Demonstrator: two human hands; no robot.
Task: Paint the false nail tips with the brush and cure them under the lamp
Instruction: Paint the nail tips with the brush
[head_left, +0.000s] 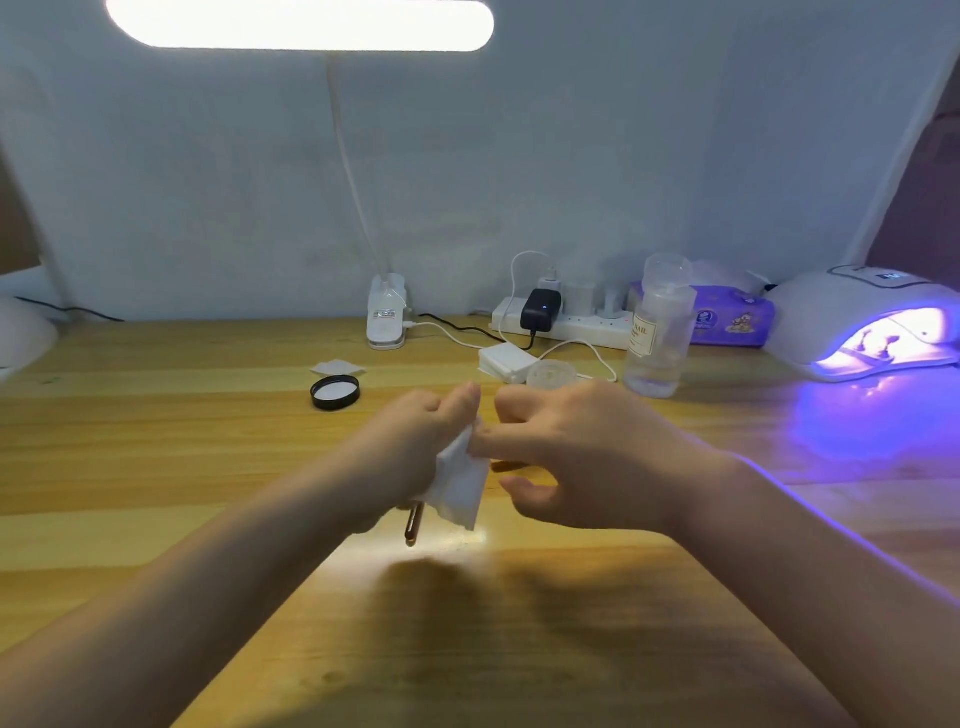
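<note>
My left hand (415, 441) grips a folded white cotton wipe (460, 486) at the middle of the frame, and a slim copper-coloured brush handle (411, 526) pokes out below that fist. My right hand (576, 457) sits just beside it, fingers curled, its forefinger touching the wipe; whether it pinches anything I cannot tell. The white dome curing lamp (852, 322) glows violet at the right edge, with shapes inside that I judge to be the nail tips on stands. I think I am wiping the brush. If I tug too hard, the bristles could splay, or the handle could slip onto the wooden desk (156, 441). The clear plastic bottle (657, 332) stands uncapped behind my right hand, so 1 careless swing could tip it
</note>
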